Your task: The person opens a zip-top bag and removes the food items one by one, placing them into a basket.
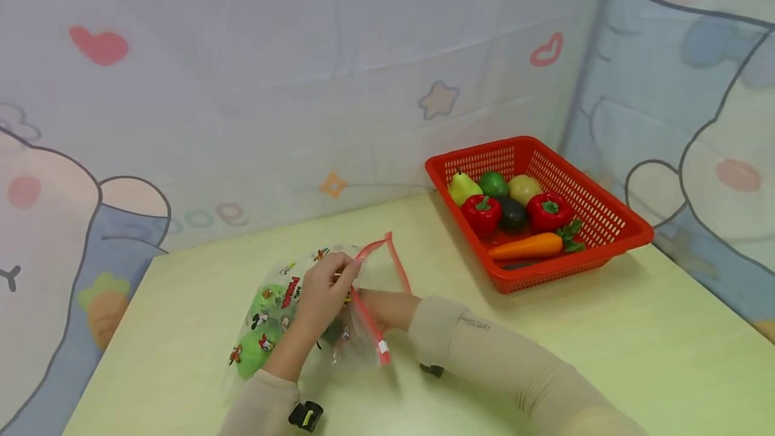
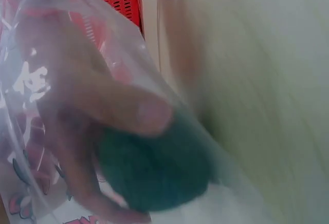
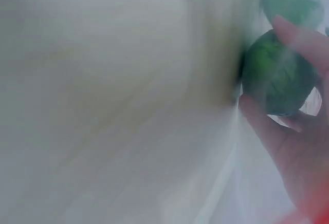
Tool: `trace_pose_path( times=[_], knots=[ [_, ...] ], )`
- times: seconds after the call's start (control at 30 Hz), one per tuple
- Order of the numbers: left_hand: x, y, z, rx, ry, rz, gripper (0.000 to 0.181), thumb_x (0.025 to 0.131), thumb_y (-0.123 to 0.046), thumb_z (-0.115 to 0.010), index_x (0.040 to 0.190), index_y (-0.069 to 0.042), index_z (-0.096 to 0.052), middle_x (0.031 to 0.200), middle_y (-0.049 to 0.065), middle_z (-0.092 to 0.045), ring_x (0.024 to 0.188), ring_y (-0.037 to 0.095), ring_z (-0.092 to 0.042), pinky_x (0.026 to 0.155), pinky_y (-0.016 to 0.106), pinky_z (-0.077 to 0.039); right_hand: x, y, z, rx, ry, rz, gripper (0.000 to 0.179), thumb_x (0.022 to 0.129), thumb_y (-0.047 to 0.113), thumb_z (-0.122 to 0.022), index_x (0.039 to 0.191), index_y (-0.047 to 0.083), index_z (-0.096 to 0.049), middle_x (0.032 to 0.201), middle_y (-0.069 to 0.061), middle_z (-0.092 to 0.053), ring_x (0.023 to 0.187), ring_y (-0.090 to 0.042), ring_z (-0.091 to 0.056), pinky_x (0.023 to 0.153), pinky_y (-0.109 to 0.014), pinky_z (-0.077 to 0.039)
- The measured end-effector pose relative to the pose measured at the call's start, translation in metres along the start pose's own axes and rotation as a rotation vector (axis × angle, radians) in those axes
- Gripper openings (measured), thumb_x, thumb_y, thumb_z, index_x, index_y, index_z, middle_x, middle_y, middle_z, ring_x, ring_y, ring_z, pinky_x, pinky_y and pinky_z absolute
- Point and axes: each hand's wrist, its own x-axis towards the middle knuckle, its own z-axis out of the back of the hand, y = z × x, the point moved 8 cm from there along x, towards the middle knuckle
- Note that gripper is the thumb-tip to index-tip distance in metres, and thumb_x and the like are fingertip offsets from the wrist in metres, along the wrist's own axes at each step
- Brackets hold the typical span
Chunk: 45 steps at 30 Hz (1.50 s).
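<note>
A clear zip bag point(image 1: 357, 352) with a red zip edge and cartoon prints lies on the table. Light green round things point(image 1: 253, 353) show through its left part. My left hand point(image 1: 322, 291) pinches the bag's upper rim near the mouth. Through that mouth reaches my right hand point(image 1: 392, 309), its fingers mostly hidden by plastic in the head view. In the right wrist view its thumb and fingers curl round a dark green round fruit point(image 3: 277, 75) with paler streaks, inside the bag. Another green thing point(image 3: 292, 3) lies just beyond.
A red plastic basket point(image 1: 626, 231) stands at the right back of the pale table point(image 1: 181, 301). In it are a pear point(image 1: 463, 188), two red peppers point(image 1: 549, 211), a carrot point(image 1: 527, 246), an avocado point(image 1: 512, 214) and other produce. A printed curtain hangs behind.
</note>
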Motion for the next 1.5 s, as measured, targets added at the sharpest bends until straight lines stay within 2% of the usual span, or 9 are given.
trace_pose_path(
  times=[0.17, 0.23, 0.4, 0.63, 0.9, 1.07, 1.23, 1.37, 1.5],
  knots=[
    [-0.003, 0.006, -0.002, -0.023, 0.011, 0.039, 0.02, 0.093, -0.021, -0.053, 0.076, -0.013, -0.058, 0.076, -0.001, -0.058, 0.084, 0.016, -0.064, 0.07, 0.03, -0.051, -0.005, 0.0, 0.005, -0.201, -0.023, 0.105, 0.022, 0.084, 0.023, -0.062, 0.069, 0.013, -0.05, 0.068, 0.006, -0.042, 0.064, -0.008, -0.039, 0.061, -0.016, -0.033],
    [-0.003, 0.008, -0.003, -0.028, 0.021, 0.045, 0.021, 0.094, -0.022, -0.052, 0.076, -0.013, -0.059, 0.08, 0.0, -0.06, 0.085, 0.016, -0.063, 0.07, 0.029, -0.052, -0.012, -0.008, 0.01, -0.146, -0.028, 0.075, 0.013, 0.083, 0.022, -0.062, 0.083, 0.009, -0.06, 0.085, 0.003, -0.053, 0.073, -0.008, -0.046, 0.068, -0.016, -0.038],
    [-0.001, 0.006, -0.004, -0.024, 0.027, 0.05, 0.022, 0.094, -0.023, -0.051, 0.079, -0.01, -0.06, 0.082, 0.001, -0.061, 0.087, 0.017, -0.063, 0.072, 0.032, -0.052, -0.044, -0.031, 0.036, 0.078, -0.045, -0.011, 0.059, 0.076, 0.022, -0.065, 0.132, 0.021, -0.045, 0.133, 0.0, -0.044, 0.11, -0.013, -0.046, 0.089, -0.027, -0.043],
    [0.002, 0.004, -0.005, -0.018, 0.02, 0.049, 0.021, 0.094, -0.021, -0.052, 0.075, -0.015, -0.058, 0.078, -0.001, -0.059, 0.085, 0.015, -0.063, 0.071, 0.031, -0.051, -0.111, -0.049, 0.104, 0.134, -0.11, -0.046, 0.055, 0.076, 0.02, -0.066, 0.127, 0.027, -0.045, 0.127, 0.002, -0.044, 0.111, -0.016, -0.043, 0.086, -0.034, -0.045],
    [0.001, 0.005, -0.002, 0.005, 0.011, 0.021, 0.021, 0.094, -0.022, -0.051, 0.075, -0.016, -0.057, 0.078, 0.001, -0.061, 0.082, 0.015, -0.063, 0.07, 0.031, -0.052, -0.17, -0.111, 0.166, 0.041, -0.184, -0.268, 0.068, 0.075, 0.016, -0.063, 0.136, 0.016, -0.034, 0.128, -0.007, -0.042, 0.104, -0.022, -0.046, 0.08, -0.034, -0.045],
    [0.002, 0.005, -0.001, 0.007, 0.013, 0.017, 0.021, 0.094, -0.023, -0.051, 0.075, -0.016, -0.057, 0.078, 0.001, -0.06, 0.082, 0.014, -0.063, 0.069, 0.03, -0.051, -0.184, -0.155, 0.167, 0.112, -0.184, -0.391, 0.07, 0.074, 0.012, -0.064, 0.132, 0.005, -0.027, 0.121, -0.015, -0.043, 0.1, -0.027, -0.047, 0.076, -0.034, -0.048],
    [0.003, 0.005, -0.003, 0.015, 0.02, 0.012, 0.021, 0.095, -0.024, -0.051, 0.075, -0.017, -0.057, 0.078, -0.002, -0.059, 0.079, 0.012, -0.061, 0.068, 0.028, -0.05, -0.184, -0.188, 0.146, 0.075, -0.136, -0.454, 0.067, 0.073, 0.012, -0.064, 0.134, 0.008, -0.036, 0.129, -0.025, -0.031, 0.108, -0.037, -0.04, 0.084, -0.048, -0.044],
    [0.001, 0.008, -0.005, 0.015, 0.03, 0.03, 0.021, 0.095, -0.024, -0.051, 0.075, -0.017, -0.057, 0.078, -0.001, -0.059, 0.077, 0.012, -0.059, 0.067, 0.027, -0.049, -0.18, -0.2, 0.124, -0.011, -0.045, -0.464, 0.059, 0.081, 0.016, -0.062, 0.136, 0.014, -0.042, 0.133, -0.024, -0.036, 0.116, -0.039, -0.04, 0.093, -0.058, -0.038],
    [-0.001, 0.012, -0.007, 0.009, 0.039, 0.056, 0.021, 0.094, -0.025, -0.051, 0.076, -0.017, -0.057, 0.078, -0.001, -0.059, 0.079, 0.011, -0.059, 0.069, 0.029, -0.049, -0.178, -0.202, 0.117, -0.093, -0.057, -0.471, 0.056, 0.083, 0.011, -0.064, 0.134, 0.015, -0.043, 0.129, -0.019, -0.049, 0.118, -0.037, -0.045, 0.096, -0.058, -0.037]
  ],
)
